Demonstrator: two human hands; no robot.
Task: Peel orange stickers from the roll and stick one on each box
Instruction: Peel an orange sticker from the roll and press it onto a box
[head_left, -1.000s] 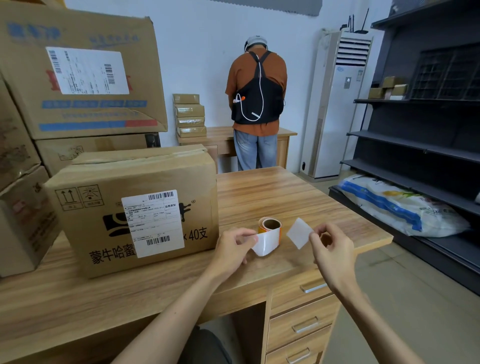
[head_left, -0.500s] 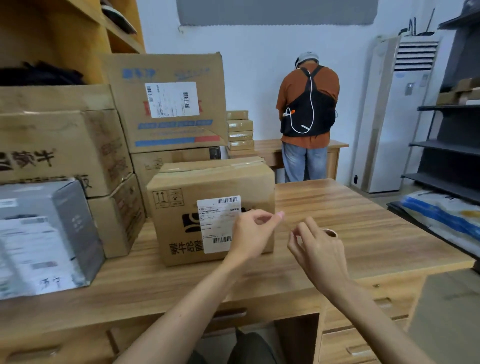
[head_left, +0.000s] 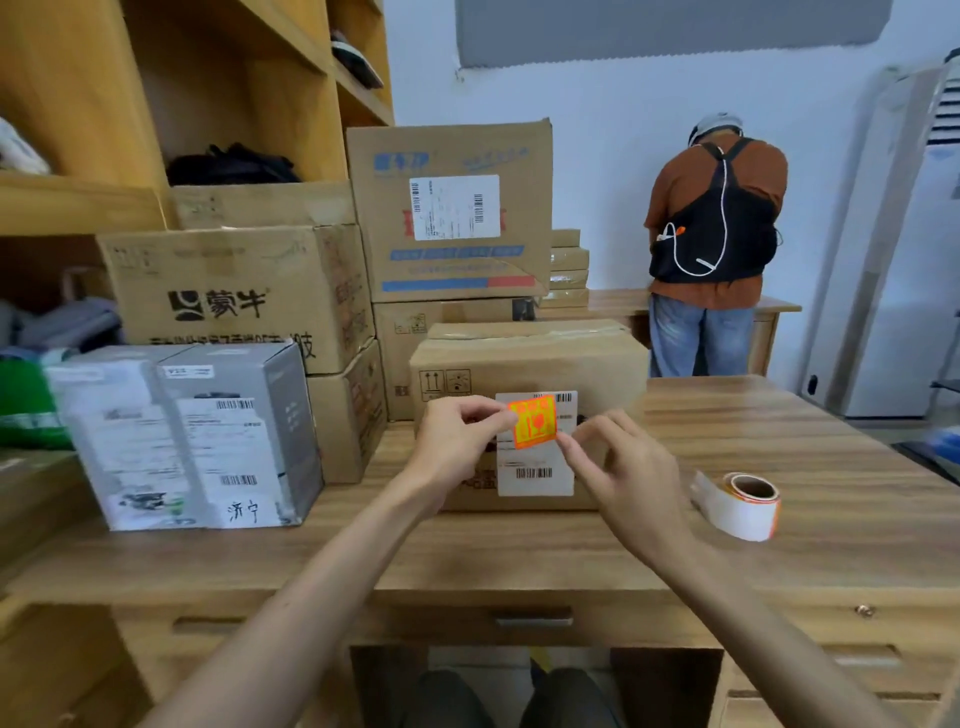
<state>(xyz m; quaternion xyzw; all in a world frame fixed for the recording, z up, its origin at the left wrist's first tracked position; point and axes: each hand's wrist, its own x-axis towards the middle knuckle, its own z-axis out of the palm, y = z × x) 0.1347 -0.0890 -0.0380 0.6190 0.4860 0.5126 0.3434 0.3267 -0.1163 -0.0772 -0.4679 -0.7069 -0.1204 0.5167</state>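
Observation:
An orange sticker (head_left: 534, 421) with a red fragile mark is held up in front of the white shipping label of a brown carton (head_left: 524, 358) on the wooden desk. My left hand (head_left: 457, 441) pinches the sticker's left edge. My right hand (head_left: 623, 467) pinches its lower right corner. Whether the sticker touches the carton I cannot tell. The sticker roll (head_left: 745, 504) lies on its side on the desk, to the right of my right hand, with a loose white tail of backing.
A grey box (head_left: 202, 431) stands at the left on the desk (head_left: 519, 551). Several brown cartons (head_left: 244, 291) are stacked behind against a wooden shelf unit. A person (head_left: 714, 244) stands at a far desk, back turned. A white cabinet stands at the right.
The view has swung left. Both hands moved from beside the roll up to the carton's front, and the orange face of the sticker now shows between them. The roll lies free on the desk.

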